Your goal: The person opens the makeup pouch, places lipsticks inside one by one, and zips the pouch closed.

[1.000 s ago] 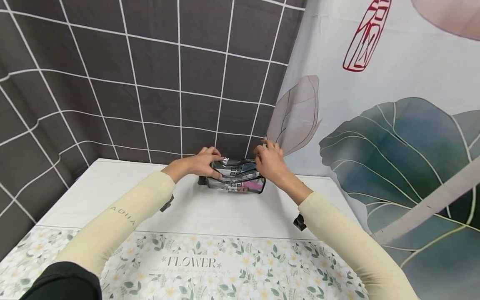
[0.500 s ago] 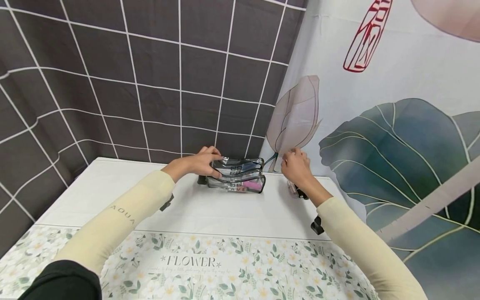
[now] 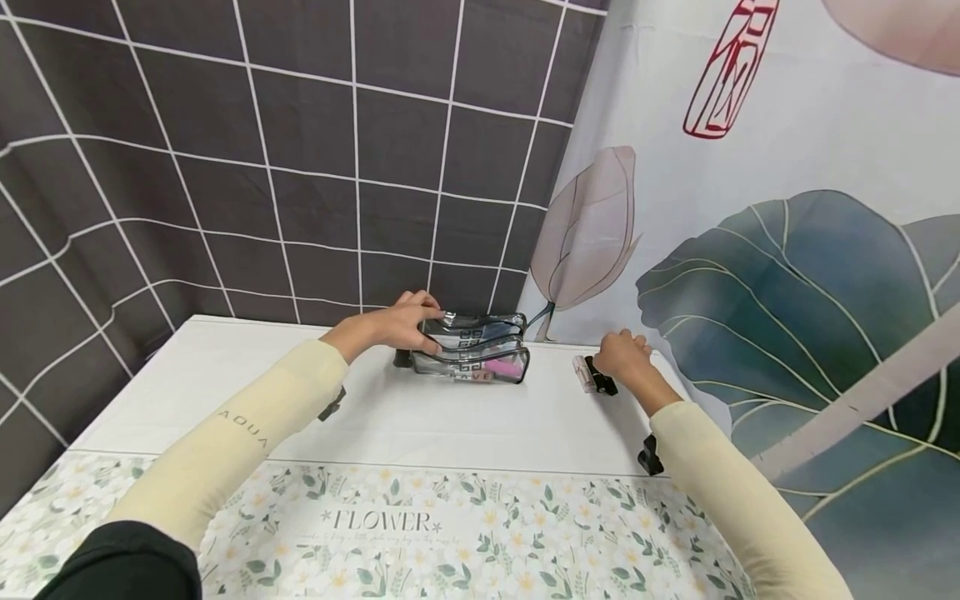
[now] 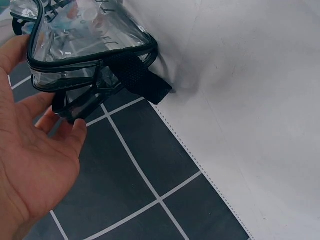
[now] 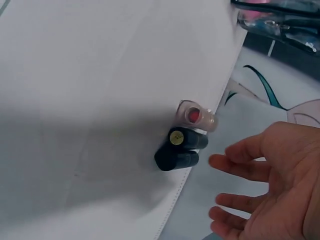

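Observation:
A clear zip pouch (image 3: 467, 367) with black piping stands at the back of the white table, a pink item showing through its front. My left hand (image 3: 405, 323) holds the pouch at its left end, fingers and thumb at the black-trimmed edge. A black fabric tab (image 4: 142, 80) sticks out from its side in the left wrist view. To the right, three small lipstick-like tubes lie together: a clear pinkish one (image 5: 197, 117) with a red centre, a black one (image 5: 190, 138) with a gold disc on its end, and another black one (image 5: 176, 159). My right hand (image 5: 272, 187) is beside them, fingers loosely bent and holding nothing.
The white table (image 3: 360, 425) ends at a stitched back edge, close behind the tubes. A dark grid-patterned cloth (image 3: 300, 208) and a leaf-printed cloth (image 3: 787, 317) hang behind it. A floral mat (image 3: 390, 550) covers the front.
My right hand has left the pouch's right end and moved right, past the tubes, which now show uncovered. The left hand has stayed on the pouch.

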`<action>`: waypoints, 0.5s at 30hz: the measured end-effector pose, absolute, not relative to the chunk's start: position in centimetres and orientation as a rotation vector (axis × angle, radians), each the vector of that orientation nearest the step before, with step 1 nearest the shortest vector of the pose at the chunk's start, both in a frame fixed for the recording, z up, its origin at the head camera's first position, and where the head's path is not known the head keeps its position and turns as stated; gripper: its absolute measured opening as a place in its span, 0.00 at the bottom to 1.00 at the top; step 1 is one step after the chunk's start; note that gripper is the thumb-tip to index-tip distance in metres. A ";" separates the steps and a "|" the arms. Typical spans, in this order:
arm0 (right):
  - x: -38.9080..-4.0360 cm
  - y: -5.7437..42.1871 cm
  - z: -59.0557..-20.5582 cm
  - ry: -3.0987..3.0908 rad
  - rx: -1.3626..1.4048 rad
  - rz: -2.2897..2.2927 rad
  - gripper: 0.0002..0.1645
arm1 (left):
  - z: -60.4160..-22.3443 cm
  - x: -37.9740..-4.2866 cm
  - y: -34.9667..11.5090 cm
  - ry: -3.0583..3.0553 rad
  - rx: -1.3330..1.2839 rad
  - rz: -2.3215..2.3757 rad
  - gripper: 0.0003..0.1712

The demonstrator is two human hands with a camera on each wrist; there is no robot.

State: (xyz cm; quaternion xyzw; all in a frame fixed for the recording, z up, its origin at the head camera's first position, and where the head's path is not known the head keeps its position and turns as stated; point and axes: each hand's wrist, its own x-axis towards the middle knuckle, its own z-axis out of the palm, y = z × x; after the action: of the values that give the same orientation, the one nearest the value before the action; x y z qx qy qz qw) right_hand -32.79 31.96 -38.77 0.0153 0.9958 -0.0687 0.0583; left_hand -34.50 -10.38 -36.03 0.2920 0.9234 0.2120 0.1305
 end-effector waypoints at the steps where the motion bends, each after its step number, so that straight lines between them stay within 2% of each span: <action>1: -32.8 32.2 -38.9 2.998 0.062 -0.193 0.13 | -36.0 -34.4 -10.4 2.681 0.851 0.620 0.49; 7: -32.6 32.8 -39.4 2.962 0.089 -0.149 0.19 | -36.0 -34.4 -10.3 2.677 0.846 0.641 0.49; 15: -32.6 33.1 -39.4 2.954 0.119 -0.121 0.21 | -35.9 -34.5 -10.5 2.674 0.841 0.636 0.49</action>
State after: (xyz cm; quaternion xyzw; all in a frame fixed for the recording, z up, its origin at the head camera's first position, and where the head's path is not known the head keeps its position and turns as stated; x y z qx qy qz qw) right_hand -32.58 33.06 -39.39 0.0399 0.9942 -0.0408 0.0910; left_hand -34.47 -10.47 -35.86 0.2901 0.9220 0.2194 0.1329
